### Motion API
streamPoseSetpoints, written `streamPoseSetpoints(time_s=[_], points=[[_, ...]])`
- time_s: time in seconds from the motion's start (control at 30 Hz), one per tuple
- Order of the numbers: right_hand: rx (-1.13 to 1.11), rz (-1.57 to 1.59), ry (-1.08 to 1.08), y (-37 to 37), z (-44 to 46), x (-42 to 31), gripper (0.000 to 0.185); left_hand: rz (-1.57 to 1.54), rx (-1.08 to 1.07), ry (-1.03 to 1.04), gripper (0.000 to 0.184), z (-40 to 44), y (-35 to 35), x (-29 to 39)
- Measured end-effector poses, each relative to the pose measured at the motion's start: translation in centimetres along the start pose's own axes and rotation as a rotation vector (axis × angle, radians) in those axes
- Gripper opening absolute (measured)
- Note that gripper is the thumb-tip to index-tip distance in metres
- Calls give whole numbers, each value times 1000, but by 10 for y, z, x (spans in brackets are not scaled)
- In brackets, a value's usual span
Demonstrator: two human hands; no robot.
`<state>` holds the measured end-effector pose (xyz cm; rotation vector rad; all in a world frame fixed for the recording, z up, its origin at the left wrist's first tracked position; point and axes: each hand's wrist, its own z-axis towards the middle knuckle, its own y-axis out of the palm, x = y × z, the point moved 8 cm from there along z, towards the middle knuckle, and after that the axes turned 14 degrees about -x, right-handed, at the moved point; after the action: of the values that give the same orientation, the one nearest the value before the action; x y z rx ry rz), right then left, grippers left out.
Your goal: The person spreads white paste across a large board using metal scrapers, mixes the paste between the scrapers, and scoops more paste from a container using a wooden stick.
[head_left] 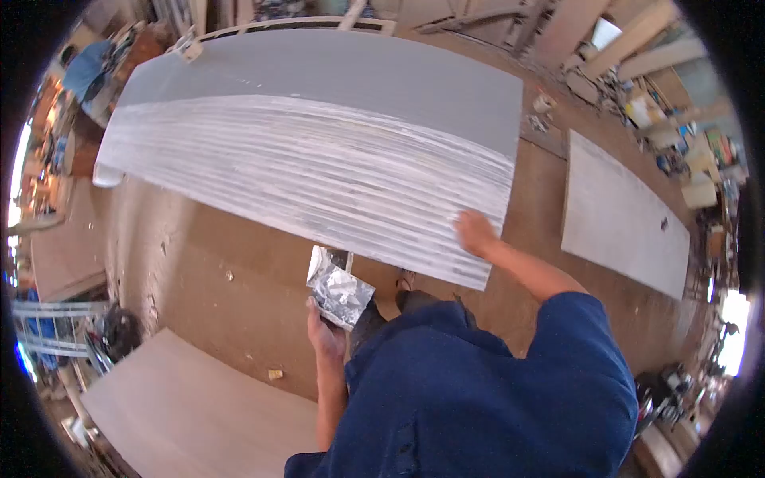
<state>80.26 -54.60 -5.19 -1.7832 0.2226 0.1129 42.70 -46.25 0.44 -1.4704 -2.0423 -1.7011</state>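
A long grey panel (343, 72) lies raised in front of me, its near part covered with streaky white filler (303, 163) in lengthwise bands. My right hand (476, 233) is over the panel's right end, close to the near edge. Its fingers are curled, and whatever they grip is hidden. Low by my body, my left hand (325, 331) grips a flat square board (343, 293) smeared with white and grey paste. At the board's far edge a white piece (317, 263) shows, which I cannot identify.
A pale panel (625, 215) lies to the right and another pale sheet (199, 406) at the lower left. The brown floor (207, 263) runs between them. A person in a blue top (86, 70) is at the far left. Timber (629, 36) and clutter line the back right.
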Motion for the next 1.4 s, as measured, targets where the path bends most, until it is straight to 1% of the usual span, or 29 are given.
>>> streamPoseSetpoints(time_s=[0.03, 0.07, 0.1, 0.13, 0.2, 0.23, 0.3, 0.33, 0.4, 0.43, 0.5, 0.53, 0.6, 0.63, 0.7, 0.77, 0.83, 0.9, 0.93, 0.97, 1.03, 1.07, 1.13, 1.17, 1.23, 1.3, 1.33, 1.37, 1.4], points=[[-119, 90, 252, 42, -45, 43, 16, 9, -24, -25, 49, 2, -7, -2], [-254, 120, 518, 52, -96, 69, 17, 26, -63, -48, 48, 3, -12, -2], [-227, -13, 447, 7, -136, 47, 17, 42, -99, -72, 48, 5, -14, -3], [-408, 3, 703, 17, -184, 69, 20, 46, -119, -92, 48, 7, -15, -4], [50, 474, 899, 21, -275, 93, 22, 66, -186, -126, 48, 9, -15, 2], [54, 478, 923, 8, -300, 97, 22, 71, -199, -147, 48, 14, 3, 7], [-195, 346, 1077, 30, -342, 90, 27, 38, -268, -209, 48, 23, 9, -1], [-183, 351, 1101, 30, -349, 83, 27, 48, -277, -244, 46, 31, 3, 0], [439, 595, 987, 19, -358, 75, 28, 73, -307, -279, 45, 37, 10, 7], [451, 593, 996, 5, -358, 67, 28, 90, -313, -304, 44, 39, 12, 7], [533, 952, 905, -52, -328, 29, 33, 130, -349, -352, 45, 46, 13, 12], [542, 949, 910, -72, -318, 13, 33, 166, -373, -396, 45, 48, 11, 13], [680, 1482, 653, -89, -286, -18, 39, 152, -396, -406, 45, 49, 12, 20], [689, 1477, 654, -88, -272, -28, 39, 140, -410, -412, 44, 50, 11, 22], [450, 568, 840, -106, -243, -53, 42, 155, -429, -420, 45, 50, 7, 29], [531, 895, 710, -52, -206, -62, 42, 169, -453, -422, 45, 53, 5, 29], [466, 484, 582, -79, -153, -125, 43, 116, -451, -458, 46, 51, 5, 29], [303, 925, 581, -46, -92, -153, 41, 82, -455, -492, 46, 47, 7, 29], [311, 1357, 491, -16, -60, -176, 40, 52, -458, -525, 46, 44, 10, 34], [304, 1785, 370, 7, -27, -199, 39, 49, -463, -514, 46, 44, 13, 39], [234, 1965, 304, -1, 20, -236, 38, 128, -498, -537, 46, 42, 15, 47], [227, 1960, 298, -4, 31, -243, 38, 165, -521, -531, 47, 44, 15, 49], [320, 1986, 315, -12, 44, -243, 35, 178, -521, -541, 47, 45, 12, 53], [307, 1980, 302, -16, 45, -241, 35, 191, -523, -559, 47, 43, 11, 53], [743, 2098, 272, -33, 26, -213, 29, 146, -497, -498, 48, 46, 7, 58], [815, 1772, 389, -85, 6, -210, 21, -63, -540, -349, 50, 59, 14, 84], [789, 1635, 373, -112, -1, -218, 20, -84, -614, -302, 53, 60, 28, 100], [768, 1498, 349, -140, -3, -229, 18, -87, -597, -274, 53, 67, 29, 106], [747, 1502, 323, -157, 0, -243, 18, -92, -604, -243, 54, 73, 33, 109]])
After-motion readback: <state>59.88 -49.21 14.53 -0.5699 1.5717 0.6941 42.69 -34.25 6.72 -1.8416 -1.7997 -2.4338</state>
